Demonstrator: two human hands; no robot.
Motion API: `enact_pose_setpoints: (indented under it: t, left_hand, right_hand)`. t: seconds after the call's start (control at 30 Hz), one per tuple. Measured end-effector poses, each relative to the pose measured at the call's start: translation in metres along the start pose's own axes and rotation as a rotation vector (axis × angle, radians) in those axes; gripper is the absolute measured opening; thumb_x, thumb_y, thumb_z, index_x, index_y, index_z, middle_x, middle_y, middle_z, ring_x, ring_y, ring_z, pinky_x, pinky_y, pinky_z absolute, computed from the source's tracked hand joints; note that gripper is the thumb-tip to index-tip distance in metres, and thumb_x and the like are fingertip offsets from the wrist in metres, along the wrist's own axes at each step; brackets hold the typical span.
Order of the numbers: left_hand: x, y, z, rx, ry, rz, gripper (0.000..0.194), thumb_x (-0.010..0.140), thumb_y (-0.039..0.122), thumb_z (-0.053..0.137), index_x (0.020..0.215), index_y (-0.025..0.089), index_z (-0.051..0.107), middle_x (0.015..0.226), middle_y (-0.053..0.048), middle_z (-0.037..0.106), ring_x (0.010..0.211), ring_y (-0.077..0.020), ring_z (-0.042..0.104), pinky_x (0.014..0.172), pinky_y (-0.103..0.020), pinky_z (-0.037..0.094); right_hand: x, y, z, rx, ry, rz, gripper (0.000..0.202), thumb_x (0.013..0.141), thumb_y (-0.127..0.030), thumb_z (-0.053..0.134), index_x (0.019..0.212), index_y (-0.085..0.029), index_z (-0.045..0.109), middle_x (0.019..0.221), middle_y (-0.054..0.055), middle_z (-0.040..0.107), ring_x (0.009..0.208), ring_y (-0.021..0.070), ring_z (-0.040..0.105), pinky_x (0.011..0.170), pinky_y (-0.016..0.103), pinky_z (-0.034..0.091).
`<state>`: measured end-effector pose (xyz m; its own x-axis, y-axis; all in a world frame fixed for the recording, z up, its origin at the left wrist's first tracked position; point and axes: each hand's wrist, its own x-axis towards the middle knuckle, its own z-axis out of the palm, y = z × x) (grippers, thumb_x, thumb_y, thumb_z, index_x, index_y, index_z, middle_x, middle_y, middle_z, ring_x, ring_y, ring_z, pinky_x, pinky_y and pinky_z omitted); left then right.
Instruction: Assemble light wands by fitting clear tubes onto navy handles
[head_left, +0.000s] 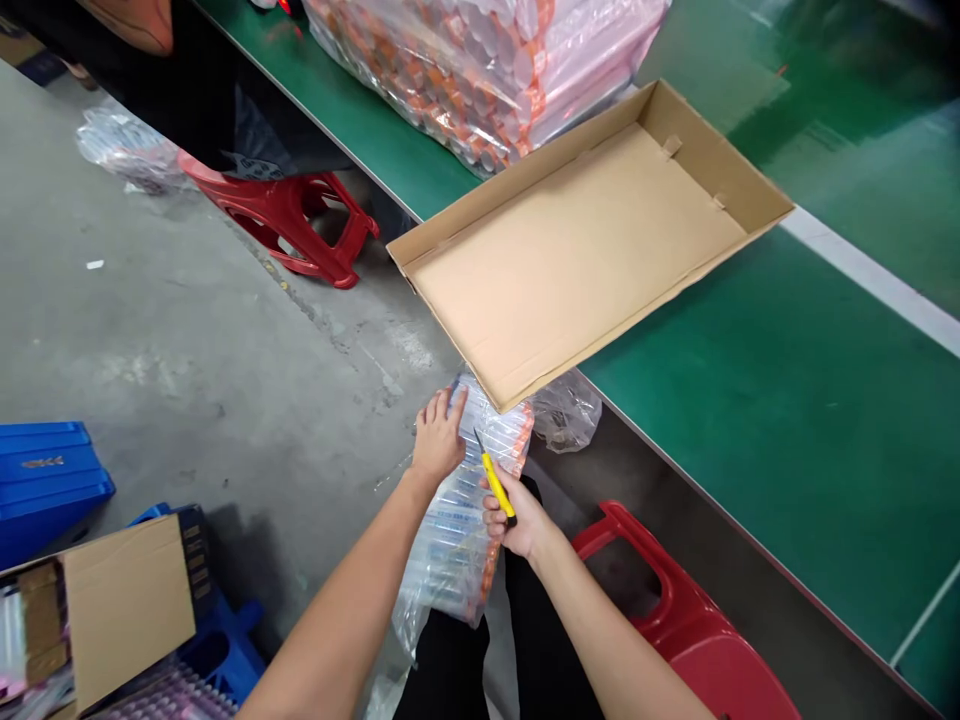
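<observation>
A clear plastic bag of tubes with orange ends (442,540) rests by my legs, partly under the cardboard tray's near corner. My left hand (439,440) lies on the bag's upper part, its fingers spread. In my right hand (517,508) is a yellow utility knife (496,483), with its blade out and pointing away from me, over the bag. A shallow cardboard tray (577,260) sits at the green table's edge, its near corner jutting out past it.
A large wrapped stack of orange-ended tubes (487,80) stands on the green table (750,380). Red stools (292,225) are beside it, one close on my right. A blue crate (49,490) and an opened carton (127,605) stand at lower left. A person sits at upper left.
</observation>
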<state>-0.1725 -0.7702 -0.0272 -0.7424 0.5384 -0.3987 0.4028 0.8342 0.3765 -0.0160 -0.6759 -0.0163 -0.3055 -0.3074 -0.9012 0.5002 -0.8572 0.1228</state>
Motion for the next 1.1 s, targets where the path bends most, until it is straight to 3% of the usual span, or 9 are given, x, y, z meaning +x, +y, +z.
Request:
enact_pose_setpoints:
  t: [0.17, 0.27, 0.47, 0.6, 0.7, 0.83, 0.93, 1.03, 1.1]
  left_hand:
    - [0.049, 0.006, -0.020, 0.185, -0.122, 0.188, 0.029, 0.094, 0.031, 0.064, 0.119, 0.015, 0.065, 0.131, -0.011, 0.061, 0.124, -0.0283, 0.056, 0.106, -0.054, 0.044]
    - [0.058, 0.011, -0.026, 0.259, -0.139, 0.210, 0.030, 0.095, 0.033, 0.063, 0.119, 0.015, 0.063, 0.126, -0.010, 0.063, 0.116, -0.0261, 0.061, 0.099, -0.050, 0.050]
    - [0.047, 0.018, -0.028, 0.342, -0.134, 0.182, 0.027, 0.096, 0.034, 0.062, 0.116, 0.016, 0.064, 0.121, -0.009, 0.065, 0.109, -0.0236, 0.063, 0.094, -0.046, 0.053]
    - [0.033, 0.005, -0.025, 0.344, -0.175, 0.190, 0.024, 0.096, 0.033, 0.061, 0.111, 0.015, 0.066, 0.116, -0.008, 0.067, 0.106, -0.0221, 0.064, 0.093, -0.045, 0.054]
    - [0.021, -0.006, -0.019, 0.315, -0.210, 0.194, 0.022, 0.096, 0.032, 0.061, 0.109, 0.016, 0.066, 0.115, -0.008, 0.068, 0.104, -0.0212, 0.065, 0.093, -0.044, 0.054]
    - [0.016, -0.017, -0.014, 0.252, -0.202, 0.143, 0.024, 0.097, 0.033, 0.060, 0.113, 0.016, 0.066, 0.119, -0.008, 0.067, 0.107, -0.0219, 0.064, 0.094, -0.045, 0.054]
    - [0.024, -0.020, -0.018, 0.193, -0.189, 0.078, 0.025, 0.097, 0.033, 0.060, 0.114, 0.017, 0.065, 0.119, -0.008, 0.066, 0.106, -0.0215, 0.065, 0.092, -0.043, 0.055]
    - [0.032, -0.018, -0.022, 0.138, -0.192, 0.026, 0.026, 0.096, 0.034, 0.061, 0.115, 0.016, 0.065, 0.116, -0.008, 0.067, 0.102, -0.0208, 0.066, 0.088, -0.042, 0.057]
    - [0.034, -0.014, -0.024, 0.110, -0.190, 0.005, 0.026, 0.096, 0.034, 0.061, 0.115, 0.016, 0.065, 0.116, -0.008, 0.067, 0.102, -0.0208, 0.066, 0.088, -0.042, 0.057]
  right_hand:
    - [-0.002, 0.013, 0.003, 0.025, -0.045, 0.000, 0.027, 0.093, -0.045, 0.061, 0.093, -0.018, 0.058, 0.058, -0.007, 0.049, 0.040, 0.0060, 0.039, 0.044, 0.020, 0.038]
    - [0.001, 0.013, 0.009, -0.014, -0.073, -0.022, 0.030, 0.094, -0.043, 0.058, 0.092, -0.013, 0.062, 0.063, -0.002, 0.055, 0.043, 0.0089, 0.045, 0.045, 0.025, 0.044]
    - [0.023, 0.016, 0.031, -0.064, 0.139, -0.283, 0.032, 0.099, -0.047, 0.051, 0.095, -0.016, 0.059, 0.065, -0.006, 0.051, 0.043, 0.0063, 0.042, 0.041, 0.020, 0.035]
    - [0.043, 0.018, 0.040, -0.121, 0.290, -0.399, 0.028, 0.099, -0.041, 0.057, 0.105, -0.015, 0.062, 0.085, 0.001, 0.063, 0.062, 0.0100, 0.058, 0.056, 0.024, 0.051]
    - [0.056, 0.004, 0.041, -0.132, 0.341, -0.447, 0.026, 0.097, -0.038, 0.060, 0.111, -0.016, 0.063, 0.103, 0.005, 0.066, 0.080, 0.0149, 0.065, 0.069, 0.031, 0.057]
    - [0.054, -0.014, 0.027, -0.104, 0.375, -0.480, 0.028, 0.098, -0.040, 0.059, 0.110, -0.015, 0.062, 0.095, 0.003, 0.065, 0.070, 0.0123, 0.062, 0.061, 0.027, 0.055]
    - [0.026, -0.010, 0.001, -0.064, 0.369, -0.497, 0.029, 0.099, -0.043, 0.055, 0.100, -0.014, 0.060, 0.073, -0.004, 0.056, 0.048, 0.0056, 0.046, 0.043, 0.018, 0.040]
    - [-0.007, -0.002, -0.022, -0.040, 0.272, -0.504, 0.034, 0.092, -0.050, 0.063, 0.090, -0.016, 0.057, 0.062, -0.008, 0.046, 0.040, 0.0035, 0.033, 0.035, 0.017, 0.025]
    - [-0.019, -0.002, -0.026, -0.038, 0.181, -0.488, 0.040, 0.082, -0.054, 0.072, 0.088, -0.017, 0.057, 0.061, -0.008, 0.046, 0.040, 0.0038, 0.034, 0.034, 0.017, 0.024]
